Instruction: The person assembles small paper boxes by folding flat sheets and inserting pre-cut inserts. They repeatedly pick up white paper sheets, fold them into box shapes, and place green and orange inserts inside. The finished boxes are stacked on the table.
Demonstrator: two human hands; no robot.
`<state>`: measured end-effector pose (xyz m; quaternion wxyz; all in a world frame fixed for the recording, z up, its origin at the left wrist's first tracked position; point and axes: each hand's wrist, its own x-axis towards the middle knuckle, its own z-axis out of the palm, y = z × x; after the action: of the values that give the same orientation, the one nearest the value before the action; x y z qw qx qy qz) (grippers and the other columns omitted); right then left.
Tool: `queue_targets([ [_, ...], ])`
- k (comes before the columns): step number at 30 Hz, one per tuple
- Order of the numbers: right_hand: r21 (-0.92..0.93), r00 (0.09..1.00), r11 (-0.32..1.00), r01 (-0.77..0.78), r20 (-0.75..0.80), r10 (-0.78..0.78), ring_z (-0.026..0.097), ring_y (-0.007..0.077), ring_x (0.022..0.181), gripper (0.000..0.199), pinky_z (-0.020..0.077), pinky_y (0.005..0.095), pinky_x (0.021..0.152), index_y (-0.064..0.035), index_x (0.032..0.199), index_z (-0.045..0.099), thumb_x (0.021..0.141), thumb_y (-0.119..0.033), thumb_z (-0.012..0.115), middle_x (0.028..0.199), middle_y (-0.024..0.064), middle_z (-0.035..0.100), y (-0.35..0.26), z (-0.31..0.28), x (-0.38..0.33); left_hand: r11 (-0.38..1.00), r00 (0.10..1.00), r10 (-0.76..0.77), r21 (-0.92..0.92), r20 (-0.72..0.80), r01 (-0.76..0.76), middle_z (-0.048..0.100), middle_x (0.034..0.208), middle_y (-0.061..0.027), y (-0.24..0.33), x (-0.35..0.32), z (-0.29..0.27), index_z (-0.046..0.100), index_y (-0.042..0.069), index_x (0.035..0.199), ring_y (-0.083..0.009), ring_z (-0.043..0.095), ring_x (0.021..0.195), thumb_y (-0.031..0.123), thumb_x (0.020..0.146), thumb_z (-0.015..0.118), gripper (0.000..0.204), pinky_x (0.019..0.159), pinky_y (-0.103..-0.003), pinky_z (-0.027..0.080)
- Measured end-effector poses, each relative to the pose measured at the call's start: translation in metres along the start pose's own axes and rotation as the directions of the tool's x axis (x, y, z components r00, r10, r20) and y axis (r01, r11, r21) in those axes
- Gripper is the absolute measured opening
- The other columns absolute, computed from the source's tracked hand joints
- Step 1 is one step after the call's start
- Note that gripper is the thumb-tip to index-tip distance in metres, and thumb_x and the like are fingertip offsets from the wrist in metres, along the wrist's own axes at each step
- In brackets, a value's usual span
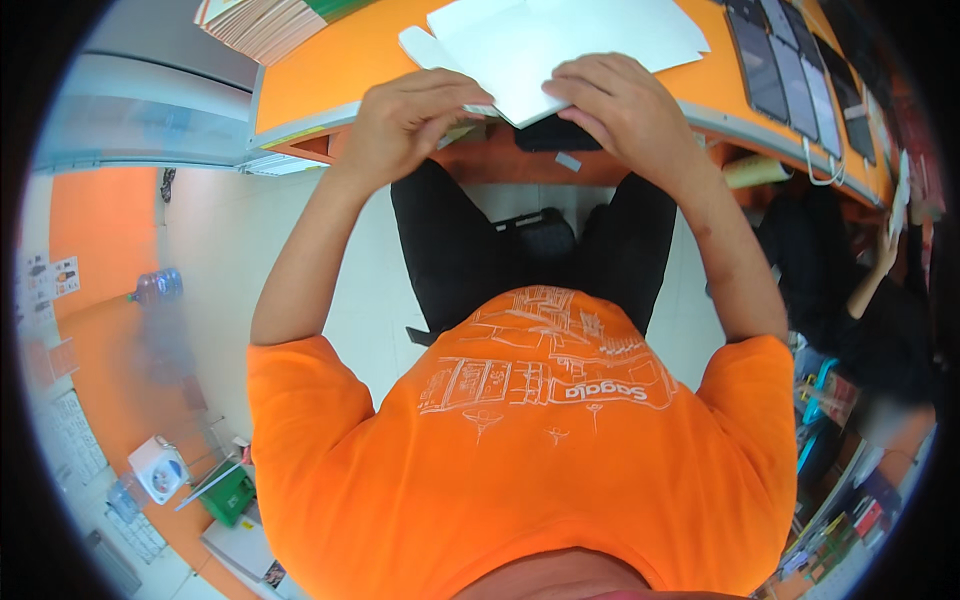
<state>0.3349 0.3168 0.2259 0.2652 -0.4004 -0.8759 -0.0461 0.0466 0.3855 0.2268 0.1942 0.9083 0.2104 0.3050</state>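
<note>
A seated person in an orange T-shirt (540, 470) works at an orange table (330, 60). A white card sheet (575, 45) lies across the table's middle, one corner jutting over the near edge. The hands are apart, on either side of that corner: the left hand (405, 120) pinches its left side, the right hand (622, 112) grips its right. A paper stack (262, 35) sits by the left edge; phones (757, 68) line the right end.

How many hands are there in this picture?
3: the wearer's left hand and right hand, both at the near end of the white card, plus a co-worker's hand at far right. That person's other hand may be hidden.
</note>
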Motion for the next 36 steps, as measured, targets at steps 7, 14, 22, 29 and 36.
queue_targets([
  [7, 0.075, 0.88, 0.92, -0.385, -0.27, 0.391, 0.065, 0.0337, 0.103, 0.028, 0.0498, 0.043, 0.095, -0.0059, 0.105, 0.07, 0.091, -0.03, 0.073, 0.106, 0.012, 0.07, 0.028, -0.017, 0.012, 0.995, 0.975, -0.091, 0.055, 0.204, 0.082, 0.062, 0.13, -0.0097, -0.019, -0.024, -0.036, 0.07, 0.007, 0.118, -0.0342, 0.053, 0.134, -0.005, 0.086, 0.069, 0.034, 0.109, -0.043, 0.046],
  [14, -0.266, 0.514, 0.478, -0.837, -0.08, 0.854, 0.065, 0.0417, 0.108, 0.068, 0.0513, 0.0489, 0.094, 0.0063, 0.115, 0.066, 0.087, -0.055, 0.07, 0.112, 0.0272, 0.068, 0.089, -0.029, -0.013, 0.301, 0.579, -0.788, -0.69, 0.209, 0.658, 0.044, 0.15, -0.0167, 0.002, -0.019, -0.047, 0.035, -0.005, 0.152, -0.023, 0.042, 0.142, 0.019, 0.102, 0.061, 0.061, 0.119, -0.04, 0.036],
  [22, -0.025, 0.402, 0.403, -0.915, 0.044, 0.914, 0.067, 0.0389, 0.108, 0.068, 0.0523, 0.047, 0.093, 0.0067, 0.117, 0.067, 0.082, -0.051, 0.074, 0.115, 0.026, 0.068, 0.097, -0.015, -0.006, 0.221, 0.529, -0.804, -0.69, 0.271, 0.689, 0.053, 0.141, -0.0172, -0.01, 0.01, -0.034, 0.037, -0.007, 0.15, -0.0238, 0.057, 0.124, 0.025, 0.104, 0.058, 0.06, 0.107, -0.037, 0.047],
  [29, 0.142, 0.405, 0.395, -0.907, 0.044, 0.913, 0.067, 0.0346, 0.11, 0.073, 0.0517, 0.0427, 0.095, 0.0072, 0.127, 0.062, 0.08, -0.047, 0.078, 0.118, 0.0229, 0.069, 0.097, -0.02, -0.009, 0.368, 0.59, -0.801, -0.694, 0.103, 0.619, 0.053, 0.141, -0.0181, -0.001, 0.037, -0.024, 0.034, -0.006, 0.15, -0.0245, 0.057, 0.126, 0.011, 0.101, 0.057, 0.056, 0.109, -0.037, 0.043],
  [36, 0.831, 0.564, 0.358, -0.426, -0.065, 0.823, 0.059, 0.0107, 0.087, 0.049, 0.0488, 0.0268, 0.078, 0.0027, 0.125, 0.061, 0.091, -0.029, 0.079, 0.1, 0.0038, 0.065, 0.091, -0.043, -0.019, 0.738, 0.829, -0.497, -0.627, -0.258, 0.248, 0.056, 0.133, -0.0122, 0.0, 0.029, -0.041, 0.037, 0.004, 0.143, -0.0195, 0.058, 0.122, 0.012, 0.104, 0.057, 0.044, 0.101, -0.036, 0.05],
])
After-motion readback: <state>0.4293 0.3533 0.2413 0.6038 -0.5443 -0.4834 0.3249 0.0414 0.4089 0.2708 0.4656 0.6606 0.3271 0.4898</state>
